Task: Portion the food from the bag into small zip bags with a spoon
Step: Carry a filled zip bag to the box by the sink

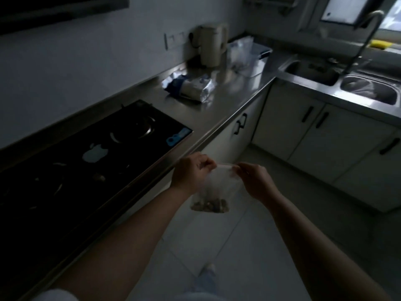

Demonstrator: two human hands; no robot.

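clear zip bag, brown bits at bottom

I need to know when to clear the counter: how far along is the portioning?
Done: brown food pieces lie in the small clear zip bag. In hand: the left hand and right hand pinch its top strip, apparently sealing it. Left: the silver-and-blue foil food bag lies on the steel counter and more clear bags stand behind, so further portions seem likely. No spoon is visible.

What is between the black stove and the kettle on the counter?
In the head view, the big foil food bag lies on its side on the steel counter, between the stove and the kettle.
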